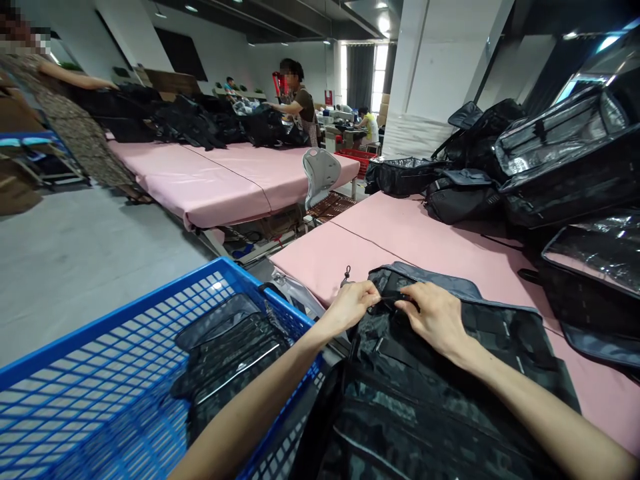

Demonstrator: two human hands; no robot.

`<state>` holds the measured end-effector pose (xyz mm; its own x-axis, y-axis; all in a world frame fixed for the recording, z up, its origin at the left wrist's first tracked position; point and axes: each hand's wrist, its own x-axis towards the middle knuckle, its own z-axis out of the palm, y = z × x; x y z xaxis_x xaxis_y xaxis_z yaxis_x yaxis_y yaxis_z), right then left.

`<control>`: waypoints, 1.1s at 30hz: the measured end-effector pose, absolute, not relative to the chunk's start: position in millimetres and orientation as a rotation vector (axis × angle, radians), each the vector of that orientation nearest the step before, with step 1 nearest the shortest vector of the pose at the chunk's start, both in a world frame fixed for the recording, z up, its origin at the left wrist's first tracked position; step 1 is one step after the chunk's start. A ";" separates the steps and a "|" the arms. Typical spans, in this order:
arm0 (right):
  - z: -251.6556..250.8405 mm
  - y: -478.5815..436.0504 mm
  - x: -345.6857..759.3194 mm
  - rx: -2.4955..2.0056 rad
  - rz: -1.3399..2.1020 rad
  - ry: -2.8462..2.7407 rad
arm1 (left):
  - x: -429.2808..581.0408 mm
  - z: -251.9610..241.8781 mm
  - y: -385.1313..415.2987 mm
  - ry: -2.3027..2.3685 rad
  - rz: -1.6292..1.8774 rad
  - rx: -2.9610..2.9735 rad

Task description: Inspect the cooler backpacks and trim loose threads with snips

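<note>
A black camouflage-patterned bag (395,407) lies in front of me on the pink-covered table, its grey-edged flap spread toward the far side. Over the bag's upper part, my left hand (354,303) is closed in a pinch at its left edge. A thin thread-like line (387,298) stretches from those fingertips toward the right hand. My right hand (436,319) is bent over the bag with thumb and forefinger closed at a dark part of it; exactly what they grip is hidden. A small dark cord loop (347,272) sticks up just beyond my left hand.
At left, a blue plastic basket (125,310) holds another black bag (235,360). Several black bags with silver lining (560,137) are piled at the right on the pink table (380,227). Beyond are a grey chair (321,175), a second pink table (225,177) and people.
</note>
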<state>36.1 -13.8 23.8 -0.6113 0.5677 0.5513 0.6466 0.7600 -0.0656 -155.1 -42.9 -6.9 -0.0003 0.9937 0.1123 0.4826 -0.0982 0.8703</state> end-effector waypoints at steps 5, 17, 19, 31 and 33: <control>28.4 -10.4 33.7 -0.899 -0.414 -2.592 | -153.0 -9.7 -42.8 1.578 1.031 1.596; 31.5 -16.0 31.4 -0.791 -0.602 -2.587 | -154.4 -14.7 -40.5 1.588 1.012 1.607; 29.0 -15.1 32.1 -0.812 -0.571 -2.609 | -153.8 -15.9 -40.0 1.565 1.011 1.561; 24.6 -7.4 43.5 -1.118 0.145 -2.429 | -168.6 -13.5 -46.7 1.473 1.236 1.311; 21.8 -6.8 45.0 -1.162 0.064 -2.407 | -167.8 -12.8 -51.5 1.630 1.242 1.611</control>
